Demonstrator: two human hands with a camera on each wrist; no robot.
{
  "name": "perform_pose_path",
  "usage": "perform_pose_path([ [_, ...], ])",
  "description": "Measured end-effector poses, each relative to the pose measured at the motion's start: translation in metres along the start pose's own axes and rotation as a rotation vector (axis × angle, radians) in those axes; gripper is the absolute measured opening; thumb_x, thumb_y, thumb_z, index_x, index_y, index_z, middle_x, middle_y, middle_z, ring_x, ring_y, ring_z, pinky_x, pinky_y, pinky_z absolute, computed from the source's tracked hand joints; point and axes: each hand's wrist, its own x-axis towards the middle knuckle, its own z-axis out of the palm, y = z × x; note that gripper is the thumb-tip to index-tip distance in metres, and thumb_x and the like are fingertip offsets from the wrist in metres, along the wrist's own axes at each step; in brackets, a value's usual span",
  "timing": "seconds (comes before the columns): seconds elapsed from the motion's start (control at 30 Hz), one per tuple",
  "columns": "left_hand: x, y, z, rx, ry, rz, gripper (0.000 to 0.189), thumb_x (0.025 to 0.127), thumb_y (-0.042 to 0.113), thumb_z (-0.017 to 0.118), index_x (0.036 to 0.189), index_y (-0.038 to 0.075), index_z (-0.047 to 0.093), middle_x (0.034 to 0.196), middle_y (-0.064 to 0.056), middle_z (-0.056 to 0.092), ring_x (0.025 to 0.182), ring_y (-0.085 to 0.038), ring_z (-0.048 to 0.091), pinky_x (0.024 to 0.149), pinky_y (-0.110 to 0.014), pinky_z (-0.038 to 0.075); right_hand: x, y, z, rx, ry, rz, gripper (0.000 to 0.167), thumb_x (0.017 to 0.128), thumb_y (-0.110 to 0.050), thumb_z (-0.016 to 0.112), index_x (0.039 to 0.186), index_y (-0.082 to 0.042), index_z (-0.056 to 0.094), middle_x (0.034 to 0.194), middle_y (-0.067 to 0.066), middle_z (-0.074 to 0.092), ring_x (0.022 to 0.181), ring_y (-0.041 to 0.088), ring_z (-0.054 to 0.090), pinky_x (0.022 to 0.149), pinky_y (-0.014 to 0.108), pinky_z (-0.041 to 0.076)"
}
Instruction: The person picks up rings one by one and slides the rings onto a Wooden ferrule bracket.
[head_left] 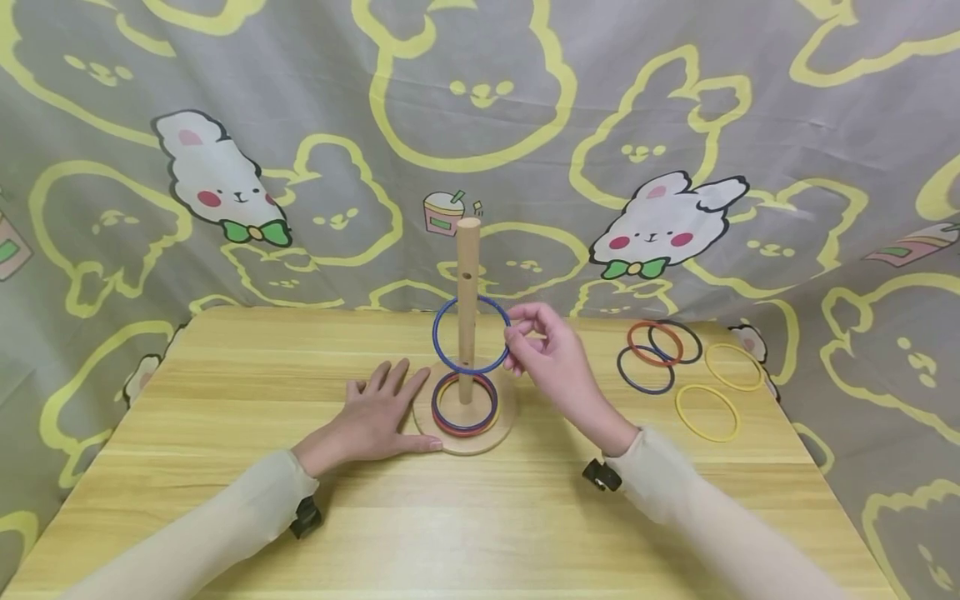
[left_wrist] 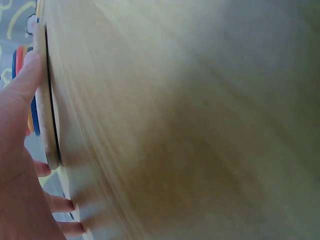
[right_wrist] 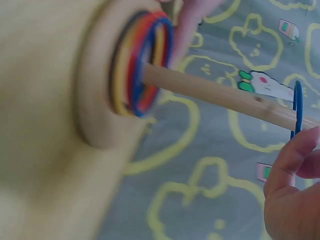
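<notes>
A wooden peg [head_left: 468,258] stands upright on a round wooden base [head_left: 468,446]. My right hand [head_left: 553,362] pinches a blue ring [head_left: 434,333] by its right side, between thumb and fingers. In the right wrist view the peg passes through this ring, high up on the shaft. Around the foot of the peg lies a stack of blue, red and yellow rings [right_wrist: 135,65]. My left hand [head_left: 371,423] rests palm down at the base's left side with fingers spread. Its thumb [left_wrist: 31,70] lies on the base edge.
On the table's right side lie several loose rings: a red ring [head_left: 631,337] overlapping a black ring [head_left: 701,346] and a blue ring [head_left: 619,367], plus two yellow rings [head_left: 738,417]. A patterned curtain [head_left: 315,92] hangs behind the wooden table [head_left: 225,392].
</notes>
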Motion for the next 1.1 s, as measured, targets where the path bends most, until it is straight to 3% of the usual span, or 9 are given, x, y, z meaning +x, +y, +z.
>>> perform_pose_path([
  [0.17,0.001,-0.001,0.003,-0.015,0.01,0.004,0.119,0.087,0.088,0.065,0.171,0.01,0.034,0.17,-0.033,0.029,0.153,-0.059,0.028,0.098,-0.072,0.033,-0.006,0.027,0.003,-0.006,-0.031,0.103,0.027,0.106,0.0,0.066,0.131,0.007,0.062,0.1,0.021,0.066,0.065,0.022,0.067,0.06,0.029,0.058],
  [0.43,0.002,-0.001,0.004,0.009,0.007,-0.004,0.117,0.087,0.087,0.066,0.172,0.012,0.033,0.17,-0.032,0.03,0.153,-0.057,0.029,0.099,-0.071,0.034,-0.01,0.059,0.01,-0.053,-0.092,0.194,0.025,0.104,0.005,0.062,0.129,0.006,0.063,0.094,0.015,0.066,0.065,0.018,0.066,0.061,0.027,0.057],
  [0.7,0.003,-0.001,0.003,0.011,-0.006,-0.004,0.119,0.087,0.087,0.067,0.173,0.012,0.032,0.171,-0.031,0.03,0.154,-0.057,0.028,0.1,-0.072,0.034,-0.012,0.076,0.014,-0.145,-0.129,0.269,0.022,0.105,0.002,0.066,0.127,0.003,0.066,0.09,0.013,0.069,0.066,0.016,0.066,0.062,0.03,0.059],
  [1.1,0.0,0.0,0.001,-0.006,-0.008,-0.004,0.117,0.089,0.083,0.069,0.172,0.009,0.032,0.171,-0.032,0.029,0.154,-0.059,0.027,0.1,-0.074,0.033,-0.016,0.077,0.006,-0.377,-0.168,0.192,0.02,0.101,-0.002,0.067,0.121,-0.001,0.068,0.085,0.004,0.065,0.067,0.02,0.067,0.061,0.028,0.055],
])
